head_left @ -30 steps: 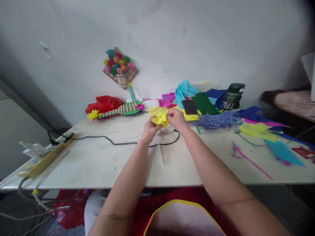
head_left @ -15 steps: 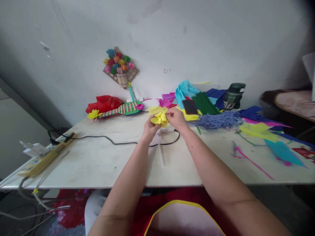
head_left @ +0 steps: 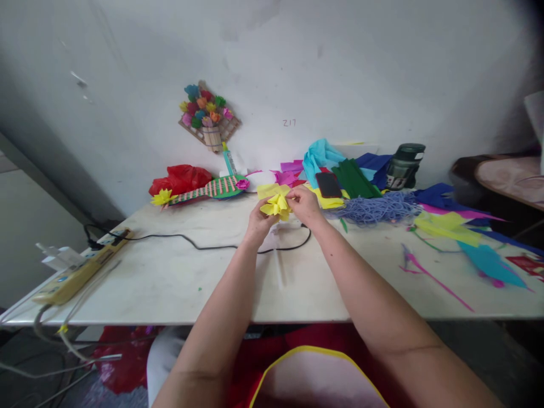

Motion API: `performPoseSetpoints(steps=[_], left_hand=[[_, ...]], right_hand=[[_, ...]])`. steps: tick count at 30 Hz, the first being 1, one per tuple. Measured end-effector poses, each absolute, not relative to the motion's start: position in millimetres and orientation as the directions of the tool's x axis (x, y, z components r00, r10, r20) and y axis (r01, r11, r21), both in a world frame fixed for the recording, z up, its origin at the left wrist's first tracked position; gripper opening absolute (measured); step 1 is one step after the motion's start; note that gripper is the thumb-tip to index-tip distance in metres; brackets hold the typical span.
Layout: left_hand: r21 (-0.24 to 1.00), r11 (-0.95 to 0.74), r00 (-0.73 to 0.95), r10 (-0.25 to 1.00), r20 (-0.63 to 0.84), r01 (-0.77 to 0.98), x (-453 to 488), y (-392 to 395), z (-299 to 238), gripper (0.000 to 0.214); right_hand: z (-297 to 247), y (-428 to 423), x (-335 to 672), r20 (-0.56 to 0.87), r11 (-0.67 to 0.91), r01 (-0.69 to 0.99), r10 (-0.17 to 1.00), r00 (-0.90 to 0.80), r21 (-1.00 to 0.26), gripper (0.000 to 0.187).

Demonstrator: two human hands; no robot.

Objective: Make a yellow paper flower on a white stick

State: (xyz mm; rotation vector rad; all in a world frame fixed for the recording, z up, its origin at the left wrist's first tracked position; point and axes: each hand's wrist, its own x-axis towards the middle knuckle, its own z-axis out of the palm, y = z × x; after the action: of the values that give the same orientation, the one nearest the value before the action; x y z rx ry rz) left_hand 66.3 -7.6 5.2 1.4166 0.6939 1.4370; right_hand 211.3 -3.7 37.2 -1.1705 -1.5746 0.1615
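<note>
Between my two hands, above the middle of the table, is a yellow paper flower with spread, crinkled petals. My left hand is closed on its left side from below. On the right, my right hand pinches the edge of a petal with thumb and forefinger. A pale, thin stick shows below the flower; whether it joins the flower I cannot tell. Just behind lies a flat piece of yellow crepe paper.
A green guitar-shaped craft lies at the back left. Crepe paper, a phone, blue-grey string and a dark bottle are at the back right. A black cable runs from a power strip. Paper scraps lie right.
</note>
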Motion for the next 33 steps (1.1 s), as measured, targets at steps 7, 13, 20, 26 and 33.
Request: performPoseSetpoints(steps=[7, 13, 20, 26, 33], left_hand=[[0.896, -0.372, 0.182, 0.890, 0.419, -0.243, 64, -9, 6, 0.055], [0.914, -0.344, 0.203, 0.900, 0.386, -0.214, 63, -12, 9, 0.059], [0.900, -0.397, 0.189, 0.884, 0.428, -0.181, 63, -7, 4, 0.060], [0.872, -0.442, 0.123, 0.873, 0.472, -0.210, 63, -3, 2, 0.052], [0.878, -0.410, 0.080, 0.894, 0.440, -0.248, 62, -1, 2, 0.051]], right_hand=[[35, -3, 211, 0.637, 0.467, 0.604, 0.766, 0.089, -0.646, 0.011], [34, -3, 211, 0.664, 0.489, 0.611, 0.743, 0.080, -0.622, 0.013], [35, -3, 212, 0.683, 0.498, 0.618, 0.725, 0.087, -0.608, 0.013], [35, -1, 213, 0.689, 0.538, 0.592, 0.724, 0.039, -0.600, 0.011], [36, -3, 212, 0.709, 0.591, 0.566, 0.705, -0.016, -0.575, 0.013]])
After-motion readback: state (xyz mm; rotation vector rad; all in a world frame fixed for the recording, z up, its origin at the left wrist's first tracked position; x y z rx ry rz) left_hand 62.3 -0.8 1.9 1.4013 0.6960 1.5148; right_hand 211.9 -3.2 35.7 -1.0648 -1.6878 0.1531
